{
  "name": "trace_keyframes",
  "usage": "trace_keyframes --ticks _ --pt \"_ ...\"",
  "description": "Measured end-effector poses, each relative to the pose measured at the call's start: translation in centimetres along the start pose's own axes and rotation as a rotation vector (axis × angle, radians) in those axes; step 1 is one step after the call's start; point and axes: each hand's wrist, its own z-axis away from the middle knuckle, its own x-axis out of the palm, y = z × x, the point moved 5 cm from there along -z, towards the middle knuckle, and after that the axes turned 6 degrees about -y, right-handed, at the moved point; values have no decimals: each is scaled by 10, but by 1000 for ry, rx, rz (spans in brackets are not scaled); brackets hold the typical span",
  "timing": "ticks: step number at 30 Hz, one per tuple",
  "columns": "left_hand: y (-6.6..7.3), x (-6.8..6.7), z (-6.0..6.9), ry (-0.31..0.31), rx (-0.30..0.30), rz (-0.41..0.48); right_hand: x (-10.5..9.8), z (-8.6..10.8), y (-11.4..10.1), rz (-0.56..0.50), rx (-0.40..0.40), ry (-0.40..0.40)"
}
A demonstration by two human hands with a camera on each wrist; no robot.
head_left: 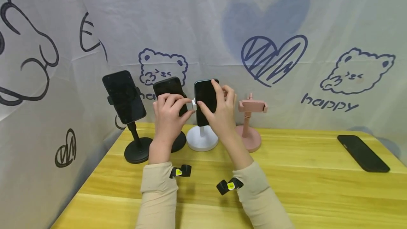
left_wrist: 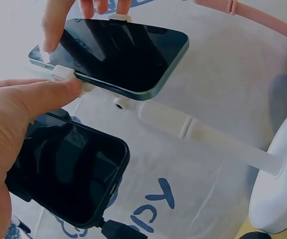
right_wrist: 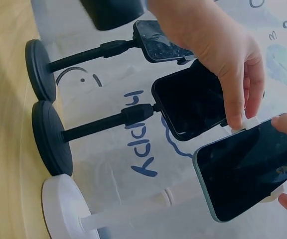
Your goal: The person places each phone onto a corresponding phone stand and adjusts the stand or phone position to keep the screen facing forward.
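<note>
Left hand (head_left: 168,116): the thumb and index finger are together on the white clamp (head_left: 194,105) of the white stand (head_left: 202,139), with 1 fingertip on each side of the part in a pinch. The remaining fingers are bent above the black screen of the neighboring phone (head_left: 167,87); whether they touch it cannot be determined.

Right hand (head_left: 224,110): the thumb and index finger are spread apart across the teal-edged phone (head_left: 206,93). The thumb lies on the front face at the left edge, beside the white clamp. The index fingertip lies at the top edge, near the right corner. The other fingers curl at the right side, so that the hand grips the teal-edged phone; their exact contact is partly hidden.

Position of the teal-edged phone: upright, screen toward the person, at the top of the white stand. It lies between the thumb and fingers of the right hand, just right of the left fingertips.

Adjacent units: 2 black stands are to the left, each bearing 1 phone. The pink stand (head_left: 251,140) is to the right. 1 loose phone (head_left: 363,153) lies flat on the table (head_left: 302,179), well apart from both hands.
</note>
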Motion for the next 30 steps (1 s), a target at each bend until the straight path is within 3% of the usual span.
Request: trace_keyframes --ticks 10,18,30 --pt "4 -17 -6 63 8 85 -17 9 -1 95 -119 35" --pt "11 -30 -10 135 14 187 -34 19 3 125 -146 39" --pt "27 -35 -15 180 70 240 -63 33 16 193 -315 42"
